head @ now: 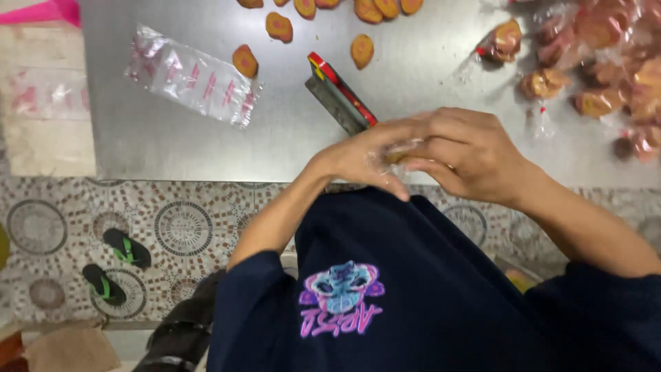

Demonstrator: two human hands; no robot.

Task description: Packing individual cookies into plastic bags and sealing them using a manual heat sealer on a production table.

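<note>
A small orange-brown pastry in a clear, crinkled plastic wrapper (398,153) sits mostly hidden between both hands, at five o'clock from the red-edged metal tool.

left hand (358,155): centre, near table edge, fingers curled, pressed against right | right hand (468,155): just right, cupped over left, fingers bent | forearms: bare, angled in from near side

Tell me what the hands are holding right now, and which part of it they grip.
Both hands, left hand and right hand, pinch a small orange-brown snack in clear wrapping between the fingertips. Fingers hide most of it, so the exact grip point cannot be told.
</note>
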